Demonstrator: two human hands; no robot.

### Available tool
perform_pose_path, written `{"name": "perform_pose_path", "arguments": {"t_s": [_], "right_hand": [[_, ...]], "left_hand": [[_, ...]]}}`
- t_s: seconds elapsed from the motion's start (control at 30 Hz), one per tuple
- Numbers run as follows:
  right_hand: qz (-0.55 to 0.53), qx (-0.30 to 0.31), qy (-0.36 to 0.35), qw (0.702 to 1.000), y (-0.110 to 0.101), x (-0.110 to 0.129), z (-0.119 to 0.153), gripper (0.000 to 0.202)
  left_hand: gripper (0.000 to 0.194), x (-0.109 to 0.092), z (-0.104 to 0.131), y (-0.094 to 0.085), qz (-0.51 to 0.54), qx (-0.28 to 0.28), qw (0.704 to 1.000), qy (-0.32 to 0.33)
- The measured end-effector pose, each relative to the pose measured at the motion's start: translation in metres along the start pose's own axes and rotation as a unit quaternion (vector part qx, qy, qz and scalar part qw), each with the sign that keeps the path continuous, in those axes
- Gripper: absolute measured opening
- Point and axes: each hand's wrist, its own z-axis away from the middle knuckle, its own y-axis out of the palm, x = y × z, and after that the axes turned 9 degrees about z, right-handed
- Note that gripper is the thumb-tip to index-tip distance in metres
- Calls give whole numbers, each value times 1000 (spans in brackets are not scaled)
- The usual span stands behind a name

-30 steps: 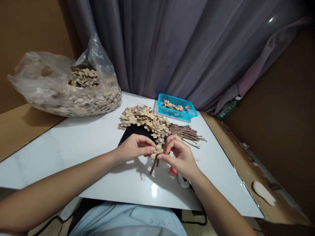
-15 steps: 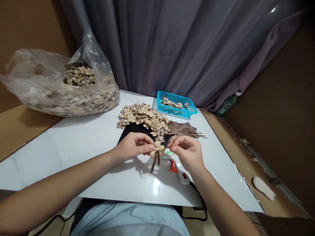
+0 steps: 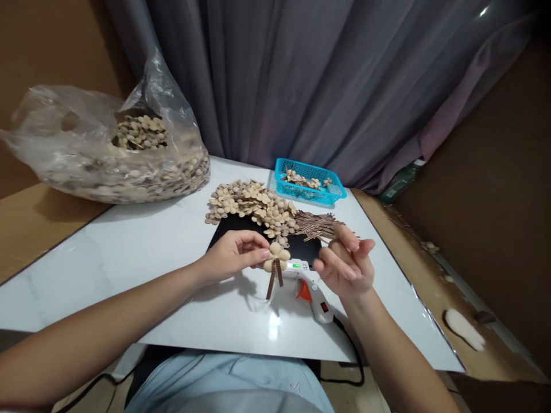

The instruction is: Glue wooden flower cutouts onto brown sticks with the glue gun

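Between the thumb and fingers of my left hand [image 3: 239,252] is a beige fabric flower [image 3: 278,255], with two brown ribbon tails hanging below it. My right hand [image 3: 348,265] is raised over the right side of the table, palm partly turned up, fingers apart and loosely curled, with nothing in it. A white glue gun [image 3: 316,295] with an orange trigger and a lit green display lies just below and left of that hand. Behind the hands, a heap of beige flowers [image 3: 252,206] rests partly on a black mat [image 3: 232,226], beside a bundle of brown ribbon strips [image 3: 318,223].
A blue plastic basket [image 3: 340,192] holding several finished-looking flowers stands at the back. At the left sits a big clear plastic bag [image 3: 86,178] full of flowers. The glue gun's black cord [image 3: 355,350] drops over the front edge. A grey curtain [image 3: 275,74] hangs behind the table.
My right hand has moved away from the flower, to the right, and turned its palm up with the fingers spreading. My left hand keeps the flower in nearly the same place.
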Motion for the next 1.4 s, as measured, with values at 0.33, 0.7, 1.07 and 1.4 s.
{"name": "perform_pose_path", "arguments": {"t_s": [0.33, 0.7, 1.07, 1.4], "right_hand": [[130, 26, 128, 983, 19, -18, -2, 32], [71, 53, 219, 972, 30, -27, -2, 39], [149, -10, 164, 975, 14, -19, -5, 26], [459, 64, -262, 846, -6, -5, -5, 16]], "left_hand": [[28, 1, 1, 1, -27, 7, 999, 17], [30, 11, 1, -1, -68, 37, 997, -18], [28, 7, 0, 4, -28, 19, 997, -64], [39, 3, 2, 1, 52, 22, 998, -34]]}}
